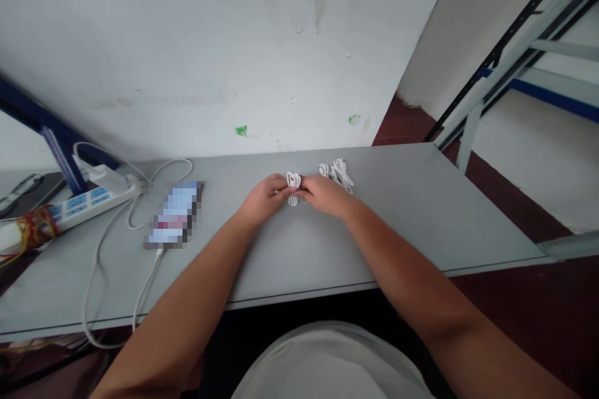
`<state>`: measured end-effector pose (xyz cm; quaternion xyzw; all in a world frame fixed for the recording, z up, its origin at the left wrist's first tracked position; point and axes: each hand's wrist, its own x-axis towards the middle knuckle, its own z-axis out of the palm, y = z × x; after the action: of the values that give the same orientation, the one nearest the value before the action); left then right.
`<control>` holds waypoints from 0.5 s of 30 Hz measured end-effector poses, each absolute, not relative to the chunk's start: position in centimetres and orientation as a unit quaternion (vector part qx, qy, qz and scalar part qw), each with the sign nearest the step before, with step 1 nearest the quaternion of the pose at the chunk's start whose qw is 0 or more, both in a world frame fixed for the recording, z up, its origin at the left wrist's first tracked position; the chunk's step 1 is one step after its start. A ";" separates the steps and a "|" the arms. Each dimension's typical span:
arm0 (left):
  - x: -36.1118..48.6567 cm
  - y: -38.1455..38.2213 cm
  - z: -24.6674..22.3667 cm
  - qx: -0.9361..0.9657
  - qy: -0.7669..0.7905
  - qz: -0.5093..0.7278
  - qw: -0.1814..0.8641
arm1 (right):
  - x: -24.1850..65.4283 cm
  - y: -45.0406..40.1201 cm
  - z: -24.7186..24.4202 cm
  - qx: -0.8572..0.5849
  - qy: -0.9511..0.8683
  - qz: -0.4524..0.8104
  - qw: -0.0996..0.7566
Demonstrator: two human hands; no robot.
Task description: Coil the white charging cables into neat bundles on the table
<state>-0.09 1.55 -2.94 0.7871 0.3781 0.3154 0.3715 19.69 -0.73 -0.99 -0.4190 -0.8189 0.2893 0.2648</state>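
Between my two hands is a small coiled white cable (pixel 293 181), its loops bunched together and showing above and below my fingertips. My left hand (pixel 266 199) pinches it from the left, thumb and fingers closed. From the right, my right hand (pixel 325 195) grips the same coil with bent fingers, and a small dark bit shows by its fingertips. Just behind my right hand, more bundled white cables (pixel 340 173) lie on the grey table (pixel 299 255), partly hidden by that hand.
On the left lies a phone (pixel 173 215), its screen blurred, with a white charging cable (pixel 98 262) plugged in. Farther left are a white power strip (pixel 88 201) with a charger (pixel 108 179) and red-yellow wire (pixel 35 227). A white wall (pixel 281 56) stands behind the table.
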 end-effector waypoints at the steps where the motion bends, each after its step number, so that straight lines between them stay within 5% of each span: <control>1: -0.1 1.5 -2.8 0.802 0.379 0.315 0.338 | 19.7 -0.7 -1.0 -0.424 -0.820 0.281 0.261; 15: 0.1 1.2 -3.2 0.700 0.355 0.376 0.493 | 20.2 -0.6 -0.7 -0.442 -0.833 0.178 0.280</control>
<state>0.12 1.15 -3.21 0.6999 0.3554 0.3758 0.4926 20.24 -0.58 -0.72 -0.4423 -0.8331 0.1783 0.2802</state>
